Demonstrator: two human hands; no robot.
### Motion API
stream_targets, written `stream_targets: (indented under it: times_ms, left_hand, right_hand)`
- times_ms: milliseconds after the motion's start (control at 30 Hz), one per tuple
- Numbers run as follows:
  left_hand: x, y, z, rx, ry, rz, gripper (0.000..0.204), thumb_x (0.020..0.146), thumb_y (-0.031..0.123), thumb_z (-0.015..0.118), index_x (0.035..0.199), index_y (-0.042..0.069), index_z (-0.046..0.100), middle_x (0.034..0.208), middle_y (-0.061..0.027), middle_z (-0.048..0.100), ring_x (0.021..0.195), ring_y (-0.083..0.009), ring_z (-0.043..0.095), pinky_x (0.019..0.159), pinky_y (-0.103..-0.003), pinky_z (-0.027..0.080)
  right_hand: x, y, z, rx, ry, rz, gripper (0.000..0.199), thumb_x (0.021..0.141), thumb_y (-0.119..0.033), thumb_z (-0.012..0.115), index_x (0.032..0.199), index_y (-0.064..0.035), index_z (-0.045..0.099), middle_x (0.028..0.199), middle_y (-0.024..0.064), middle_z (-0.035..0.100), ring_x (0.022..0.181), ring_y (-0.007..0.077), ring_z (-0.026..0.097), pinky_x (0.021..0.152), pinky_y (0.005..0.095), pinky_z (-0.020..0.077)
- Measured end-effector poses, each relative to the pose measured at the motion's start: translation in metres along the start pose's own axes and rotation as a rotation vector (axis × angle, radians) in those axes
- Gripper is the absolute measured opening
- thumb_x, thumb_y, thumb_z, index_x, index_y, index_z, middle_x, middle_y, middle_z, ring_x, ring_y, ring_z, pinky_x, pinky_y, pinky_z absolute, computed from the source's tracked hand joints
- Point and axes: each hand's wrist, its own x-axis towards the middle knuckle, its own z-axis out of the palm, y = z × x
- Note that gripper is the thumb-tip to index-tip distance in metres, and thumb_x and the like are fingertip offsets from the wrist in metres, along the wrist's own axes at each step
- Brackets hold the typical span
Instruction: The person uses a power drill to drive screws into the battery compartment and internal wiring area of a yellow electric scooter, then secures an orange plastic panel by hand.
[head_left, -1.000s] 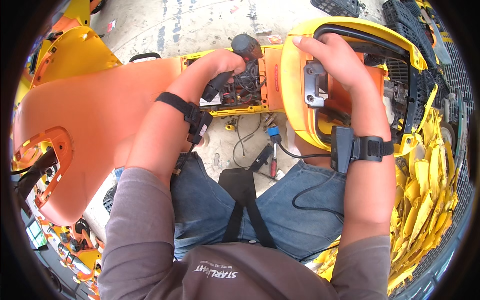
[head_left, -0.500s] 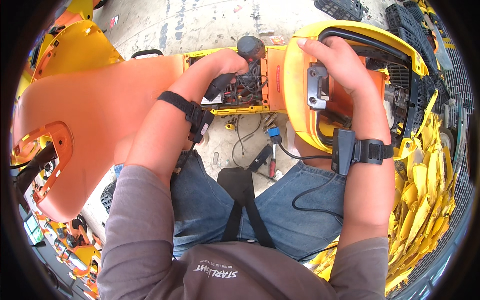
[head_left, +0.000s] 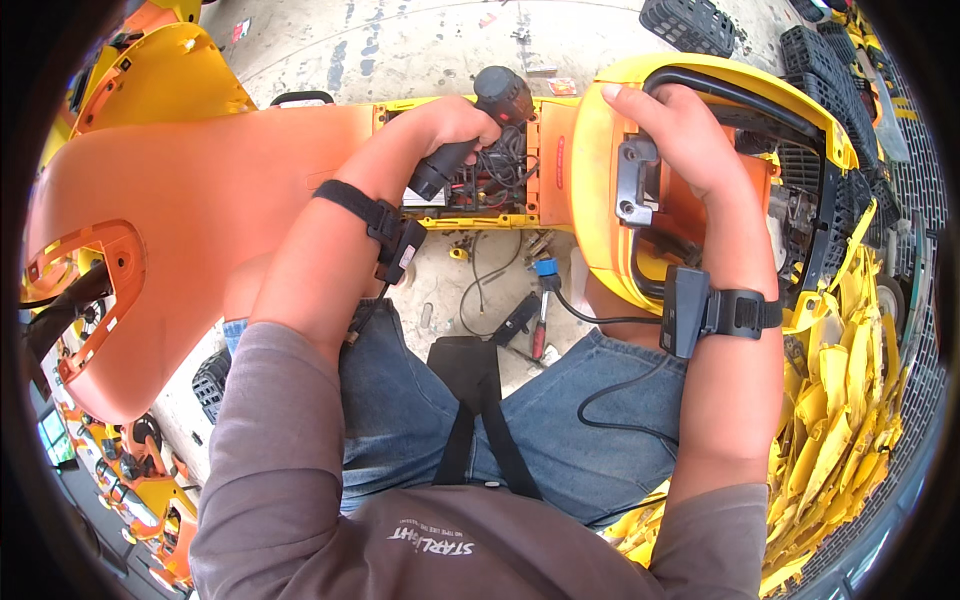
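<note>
My left hand is wrapped round the grip of a dark cordless power drill. Its dark base sticks out below my wrist. The drill sits over an open compartment full of black and red wires in the orange vehicle body. To the right, my right hand grips a yellow plastic ring-shaped shell. The thumb lies on its upper face, and the fingers curl inside, partly hidden. Close below that hand is a grey metal bracket.
Between my legs a blue-headed tool with a red handle and a black cable lie on the concrete floor. Yellow plastic pieces are heaped at the right. Black crates stand at the far right, and a yellow panel at the far left.
The view has shifted slightly, so the vehicle and floor appear a little lower. Both hands keep their hold on the drill and the yellow shell.
</note>
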Motion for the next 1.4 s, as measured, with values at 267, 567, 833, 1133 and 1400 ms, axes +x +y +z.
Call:
stream_targets:
  times_ms: [267, 567, 833, 1133, 1400]
  left_hand:
    - [-0.0023, 0.0025, -0.0013, -0.003, -0.022, -0.022, 0.017, 0.066, 0.011, 0.066, 0.075, -0.003, 0.064, 0.075, -0.0106, 0.064, 0.062, -0.0195, 0.064, 0.053, -0.033, 0.052]
    - [0.0033, 0.0008, -0.0006, -0.008, -0.025, -0.014, 0.016, 0.066, 0.011, 0.066, 0.075, -0.002, 0.064, 0.075, -0.012, 0.064, 0.062, -0.0196, 0.064, 0.052, -0.034, 0.053]
    - [-0.0019, 0.005, 0.0013, -0.042, -0.015, -0.01, 0.015, 0.067, 0.012, 0.067, 0.074, -0.001, 0.063, 0.074, -0.0113, 0.064, 0.061, -0.0197, 0.064, 0.051, -0.035, 0.053]
    - [0.0016, 0.0015, -0.0005, -0.062, -0.022, -0.027, 0.014, 0.067, 0.013, 0.067, 0.072, 0.0, 0.063, 0.073, -0.0094, 0.064, 0.061, -0.0186, 0.063, 0.052, -0.034, 0.053]
    - [-0.001, 0.0022, -0.0047, -0.086, -0.076, -0.015, 0.015, 0.07, 0.012, 0.068, 0.077, -0.001, 0.065, 0.073, -0.0099, 0.065, 0.061, -0.0195, 0.064, 0.054, -0.034, 0.053]
  right_hand:
    - [-0.0009, -0.002, -0.0019, -0.002, -0.023, 0.015, 0.055, 0.088, -0.052, 0.067, 0.098, 0.0025, 0.071, 0.078, 0.0021, 0.064, 0.067, 0.0116, 0.059, 0.057, 0.0278, 0.0466]
    - [0.003, 0.003, -0.0022, 0.022, -0.037, -0.001, 0.053, 0.089, -0.051, 0.067, 0.095, 0.0018, 0.071, 0.077, 0.0015, 0.064, 0.067, 0.0105, 0.059, 0.057, 0.0272, 0.0465]
    - [0.0013, 0.0001, -0.0018, 0.031, -0.014, -0.013, 0.052, 0.089, -0.051, 0.067, 0.091, 0.0015, 0.07, 0.075, 0.0015, 0.063, 0.065, 0.0103, 0.058, 0.057, 0.0267, 0.046]
    - [0.0004, -0.0035, -0.0003, 0.034, -0.013, 0.0, 0.054, 0.088, -0.051, 0.067, 0.093, 0.0026, 0.07, 0.077, 0.0027, 0.065, 0.065, 0.0106, 0.059, 0.057, 0.0272, 0.0466]
    - [0.0014, 0.0002, -0.0035, 0.094, -0.04, 0.009, 0.052, 0.089, -0.045, 0.069, 0.102, 0.0053, 0.071, 0.081, 0.0038, 0.067, 0.067, 0.0104, 0.059, 0.057, 0.0277, 0.0476]
